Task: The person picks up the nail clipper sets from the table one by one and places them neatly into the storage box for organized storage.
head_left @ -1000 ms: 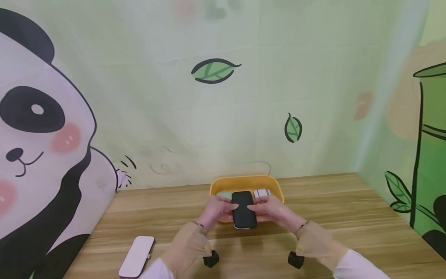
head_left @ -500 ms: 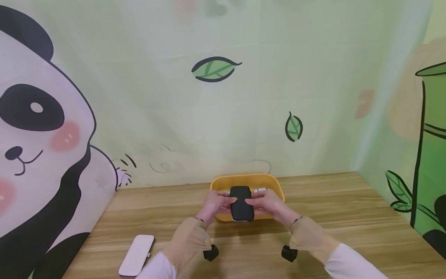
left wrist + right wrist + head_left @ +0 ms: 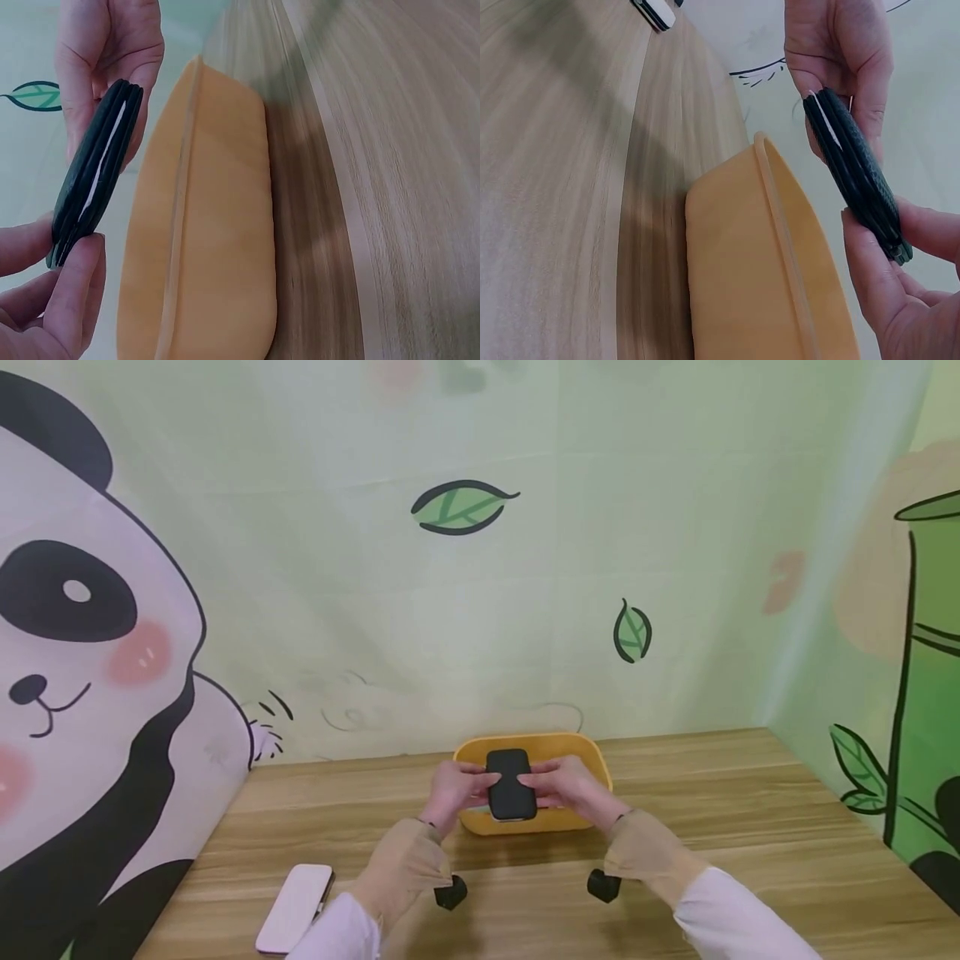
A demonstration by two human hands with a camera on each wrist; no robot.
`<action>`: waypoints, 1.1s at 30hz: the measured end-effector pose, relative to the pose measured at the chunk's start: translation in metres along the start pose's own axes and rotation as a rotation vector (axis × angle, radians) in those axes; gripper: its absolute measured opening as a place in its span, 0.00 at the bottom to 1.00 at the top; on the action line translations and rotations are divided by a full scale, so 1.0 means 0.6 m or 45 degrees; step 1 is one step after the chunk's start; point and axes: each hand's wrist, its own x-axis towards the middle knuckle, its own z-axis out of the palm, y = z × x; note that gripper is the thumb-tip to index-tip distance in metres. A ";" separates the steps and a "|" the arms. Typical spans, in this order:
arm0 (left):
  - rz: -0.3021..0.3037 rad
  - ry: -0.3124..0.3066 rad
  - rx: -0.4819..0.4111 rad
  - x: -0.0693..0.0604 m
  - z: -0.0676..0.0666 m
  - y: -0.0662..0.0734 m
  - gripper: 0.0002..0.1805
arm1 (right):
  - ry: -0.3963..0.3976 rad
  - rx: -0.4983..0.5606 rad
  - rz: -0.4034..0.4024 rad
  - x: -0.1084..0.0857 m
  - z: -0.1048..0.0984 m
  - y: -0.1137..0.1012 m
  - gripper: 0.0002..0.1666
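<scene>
A black folded wallet [image 3: 512, 785] is held over the near part of an orange-yellow bin [image 3: 517, 820]. My left hand [image 3: 457, 785] pinches its left side and my right hand [image 3: 568, 783] its right side, thumbs on top. Edge-on in the left wrist view, the wallet [image 3: 97, 172] shows layered dark sides with a thin white edge between them. Fingers of the left hand [image 3: 52, 307] grip its near end there. In the right wrist view the right hand [image 3: 907, 277] grips the wallet [image 3: 855, 176] above the bin's rim [image 3: 780, 225]. The bin's contents are mostly hidden by hands and wallet.
A flat white rectangular device [image 3: 295, 908] with a dark edge lies on the wooden table [image 3: 750, 835] at the front left. Behind the bin rises a green printed backdrop [image 3: 525, 610] with a panda and leaves. Black wrist cameras hang beneath both forearms.
Both hands have carried the wallet forward and slightly left, further over the bin. The bin and the white device have stayed in place.
</scene>
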 end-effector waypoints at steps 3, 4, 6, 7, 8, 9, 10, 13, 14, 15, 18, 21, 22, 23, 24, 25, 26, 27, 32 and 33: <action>0.004 0.011 0.002 0.001 -0.001 -0.001 0.19 | 0.009 -0.001 0.000 0.005 0.003 0.001 0.28; 0.000 0.016 0.001 0.002 -0.002 -0.001 0.19 | 0.013 -0.006 -0.001 0.006 0.004 0.001 0.27; -0.011 0.029 0.003 0.003 -0.002 -0.002 0.19 | 0.020 -0.015 0.002 0.008 0.005 0.001 0.26; -0.017 0.036 0.004 0.004 -0.002 -0.002 0.19 | 0.023 -0.017 0.002 0.009 0.006 0.001 0.26; -0.024 0.043 0.002 0.005 -0.002 -0.002 0.19 | 0.024 -0.018 0.003 0.011 0.006 0.001 0.26; -0.030 0.048 0.004 0.006 -0.003 -0.002 0.19 | 0.025 -0.016 0.003 0.012 0.006 0.000 0.26; -0.039 0.053 0.006 0.007 -0.003 -0.002 0.19 | 0.027 -0.015 0.003 0.013 0.007 0.000 0.26; -0.031 0.048 0.013 0.009 -0.004 -0.002 0.18 | 0.035 -0.002 0.010 0.016 0.007 -0.001 0.26; -0.018 0.047 0.021 0.009 -0.005 -0.002 0.17 | 0.036 -0.003 0.011 0.017 0.007 -0.001 0.26; -0.005 0.046 0.025 0.009 -0.006 -0.002 0.16 | 0.040 -0.002 0.013 0.018 0.007 -0.001 0.26; 0.053 0.053 0.033 0.008 -0.011 -0.006 0.13 | 0.050 0.008 0.021 0.020 0.008 0.000 0.27; 0.096 0.084 0.037 0.009 -0.017 -0.011 0.10 | 0.055 0.016 0.025 0.022 0.009 0.002 0.27; 0.103 0.098 0.041 0.010 -0.020 -0.013 0.10 | 0.057 0.017 0.027 0.022 0.010 0.003 0.27; 0.104 0.113 0.042 0.012 -0.022 -0.014 0.09 | 0.058 0.019 0.028 0.023 0.010 0.004 0.28; 0.102 0.126 0.044 0.013 -0.024 -0.015 0.09 | 0.064 0.017 0.030 0.024 0.010 0.004 0.28; 0.102 0.136 0.048 0.014 -0.025 -0.016 0.08 | 0.065 0.015 0.029 0.025 0.010 0.003 0.28; 0.104 0.145 0.057 0.016 -0.027 -0.016 0.08 | 0.071 0.007 0.027 0.025 0.010 0.003 0.28; 0.101 0.154 0.060 0.017 -0.028 -0.015 0.08 | 0.080 0.007 0.030 0.026 0.010 0.002 0.28; 0.109 0.200 0.117 0.026 -0.033 -0.013 0.07 | 0.109 -0.026 0.032 0.029 0.008 -0.004 0.28; 0.115 0.212 0.133 0.027 -0.034 -0.013 0.07 | 0.112 -0.031 0.033 0.030 0.008 -0.005 0.28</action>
